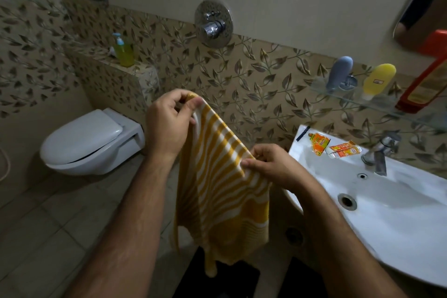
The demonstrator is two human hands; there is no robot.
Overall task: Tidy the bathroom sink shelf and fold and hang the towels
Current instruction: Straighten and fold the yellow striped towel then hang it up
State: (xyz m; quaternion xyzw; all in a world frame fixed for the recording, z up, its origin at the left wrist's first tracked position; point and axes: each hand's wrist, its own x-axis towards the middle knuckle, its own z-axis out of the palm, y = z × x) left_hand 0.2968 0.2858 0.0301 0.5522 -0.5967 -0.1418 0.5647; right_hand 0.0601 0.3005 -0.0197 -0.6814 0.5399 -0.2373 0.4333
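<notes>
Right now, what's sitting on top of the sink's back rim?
On the sink rim, left of the tap, lie two orange sachets and a dark strip. The rim right of the tap falls outside the frame.

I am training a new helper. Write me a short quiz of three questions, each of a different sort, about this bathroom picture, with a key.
1. True or false: both hands pinch the top edge of the striped towel.
2. Which thing lies on the sink rim? A) orange sachets B) green soap bottle C) grey bottle
3. Fill in: the yellow bottle stands on the glass ____.

Key: 1 true: left hand, right hand. 2 A, orange sachets. 3 shelf.
</notes>
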